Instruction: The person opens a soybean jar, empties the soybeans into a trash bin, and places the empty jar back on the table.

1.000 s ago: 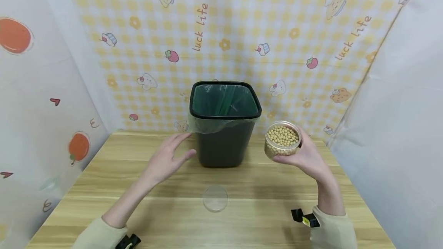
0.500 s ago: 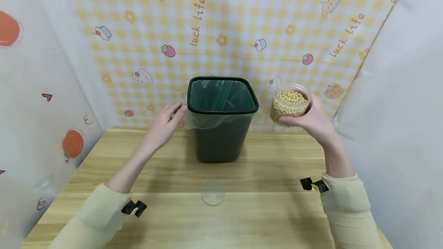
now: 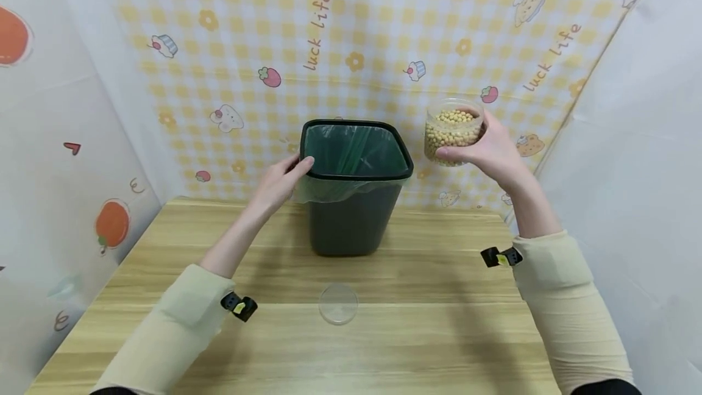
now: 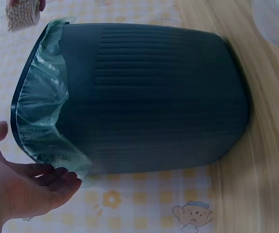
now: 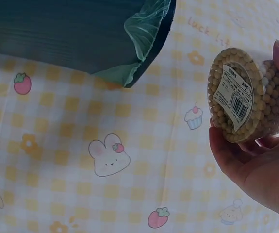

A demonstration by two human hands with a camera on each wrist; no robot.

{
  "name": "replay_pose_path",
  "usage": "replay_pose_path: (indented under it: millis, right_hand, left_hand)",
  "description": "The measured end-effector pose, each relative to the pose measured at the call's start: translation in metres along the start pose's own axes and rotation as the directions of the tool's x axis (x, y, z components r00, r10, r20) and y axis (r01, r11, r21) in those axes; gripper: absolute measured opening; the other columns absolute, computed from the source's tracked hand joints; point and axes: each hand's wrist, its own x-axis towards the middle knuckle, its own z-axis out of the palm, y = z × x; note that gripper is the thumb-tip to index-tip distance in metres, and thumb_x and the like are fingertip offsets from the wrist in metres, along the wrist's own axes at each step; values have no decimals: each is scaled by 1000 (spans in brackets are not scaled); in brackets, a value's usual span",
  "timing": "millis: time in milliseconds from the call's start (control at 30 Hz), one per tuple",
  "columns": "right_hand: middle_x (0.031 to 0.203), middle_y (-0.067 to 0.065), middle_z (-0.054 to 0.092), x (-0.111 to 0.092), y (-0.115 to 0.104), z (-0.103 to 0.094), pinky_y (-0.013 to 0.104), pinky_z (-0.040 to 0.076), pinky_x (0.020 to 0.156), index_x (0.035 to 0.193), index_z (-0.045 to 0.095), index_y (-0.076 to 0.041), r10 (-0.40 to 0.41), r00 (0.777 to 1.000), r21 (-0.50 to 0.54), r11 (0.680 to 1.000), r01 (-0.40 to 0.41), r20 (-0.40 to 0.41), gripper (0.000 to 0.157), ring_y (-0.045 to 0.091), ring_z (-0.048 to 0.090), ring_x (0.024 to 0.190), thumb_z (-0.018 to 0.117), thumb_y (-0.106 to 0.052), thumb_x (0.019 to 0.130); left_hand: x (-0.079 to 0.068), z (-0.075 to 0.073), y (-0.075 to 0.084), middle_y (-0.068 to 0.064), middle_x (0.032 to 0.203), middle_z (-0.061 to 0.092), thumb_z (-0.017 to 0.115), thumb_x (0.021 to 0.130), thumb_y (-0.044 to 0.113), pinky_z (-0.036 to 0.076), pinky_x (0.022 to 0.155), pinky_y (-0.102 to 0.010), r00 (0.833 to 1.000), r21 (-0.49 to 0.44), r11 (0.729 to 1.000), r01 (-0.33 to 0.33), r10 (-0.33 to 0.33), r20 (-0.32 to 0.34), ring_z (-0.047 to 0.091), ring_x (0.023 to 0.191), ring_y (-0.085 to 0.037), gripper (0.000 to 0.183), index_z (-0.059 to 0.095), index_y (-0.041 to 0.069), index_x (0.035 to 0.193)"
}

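A dark trash can [image 3: 347,221] with a black rim and a green plastic liner [image 4: 44,97] folded over it stands upright at the back of the table. At the rim's left corner is my left hand [image 3: 282,181]; its fingers [image 4: 64,187] lie beside the liner's outside and its thumb stands a little off the rim. My right hand [image 3: 490,148] grips a clear plastic jar [image 3: 452,133] of round yellowish soybeans, raised right of the can. The jar has no lid on and is nearly upright; a barcode label [image 5: 234,97] shows on its bottom.
A round clear lid [image 3: 338,304] lies flat on the wooden table [image 3: 417,334] in front of the trash can. A yellow checked cloth [image 3: 378,35] hangs behind, with white sheets at both sides.
My right hand has lifted the jar of soybeans higher, above the can's rim level. My left hand has moved up and right to the can's rim. The can stays in place.
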Motion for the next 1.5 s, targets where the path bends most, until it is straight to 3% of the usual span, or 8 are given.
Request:
replay_pose_path:
  millis: [333,567,767,867,967,1100,1167,1500]
  right_hand:
    - [140,8,58,40,-8,16,32,48,91,149,47,-21,3,999,-219,976,5,32,88,20,58,118,90,-47,76]
    - [138,11,60,61,-13,32,48,47,102,147,47,-13,-24,997,-328,944,48,78,97,28,58,122,92,-53,71]
    - [137,16,60,77,-19,46,52,49,100,149,45,-7,-55,986,-402,908,116,160,99,33,59,120,91,-49,72]
    - [134,16,60,84,-22,53,52,50,98,148,45,-5,-63,979,-436,888,145,196,97,34,59,116,91,-47,73]
    - [128,17,60,88,-25,60,49,50,94,141,49,-3,-72,972,-443,880,168,226,89,32,59,111,91,-44,74]
    - [115,16,60,93,-28,68,44,47,85,124,53,-1,-98,963,-468,859,210,252,74,30,56,98,91,-39,74]
    - [111,15,60,95,-29,72,42,46,81,119,54,-2,-108,959,-494,838,230,263,69,29,56,94,92,-38,74]
    - [121,18,61,102,-41,79,50,50,94,132,54,-1,-99,944,-559,785,269,315,79,33,60,106,92,-36,72]
  left_hand:
    - [6,9,-1,-10,153,54,49,103,55,40,115,-53,999,-125,991,43,-46,-26,51,137,-32,59,53,21,151]
    - [10,11,-6,-9,160,47,52,103,53,36,121,-52,999,-221,974,47,-50,-6,44,146,-29,61,50,19,154]
    - [10,14,-7,-10,160,46,51,103,53,35,121,-50,999,-267,963,35,-40,-14,43,145,-28,64,44,20,158]
    - [9,16,-8,-13,137,58,50,104,54,40,108,-46,999,-272,962,25,-31,-18,49,125,-29,63,42,24,159]
    - [9,17,-8,-14,132,57,49,104,54,39,105,-46,999,-276,961,26,-32,-14,48,122,-29,64,38,27,161]
    - [9,17,-8,-12,158,47,49,104,55,35,119,-52,999,-274,961,33,-38,-13,43,143,-28,66,34,27,162]
    - [9,17,-8,-10,161,45,49,104,55,34,121,-53,999,-273,961,30,-36,-17,42,146,-28,67,35,26,162]
    - [9,19,-9,-8,161,45,49,104,54,35,121,-52,999,-320,947,22,-29,-15,43,143,-27,66,33,26,163]
